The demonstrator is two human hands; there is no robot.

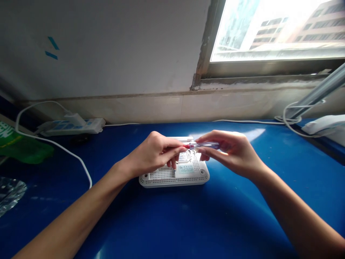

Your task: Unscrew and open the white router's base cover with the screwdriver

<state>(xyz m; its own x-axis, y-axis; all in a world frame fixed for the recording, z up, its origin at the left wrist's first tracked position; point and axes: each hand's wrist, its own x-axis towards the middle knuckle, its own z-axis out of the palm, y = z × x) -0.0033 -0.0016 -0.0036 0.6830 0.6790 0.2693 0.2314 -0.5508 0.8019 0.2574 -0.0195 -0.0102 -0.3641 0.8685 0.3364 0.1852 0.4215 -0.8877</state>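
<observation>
A white perforated router-like box lies upside down on the blue table, its label facing up. Above it my right hand is closed round a clear-handled screwdriver held level, its red-collared end pointing left. My left hand pinches that red end with thumb and fingers. Both hands hover just over the box's far half.
A white power strip with a plug sits at the back left, its white cable looping over the table. A green packet and crinkled clear plastic lie at the left edge. A lamp arm and cables stand at the right.
</observation>
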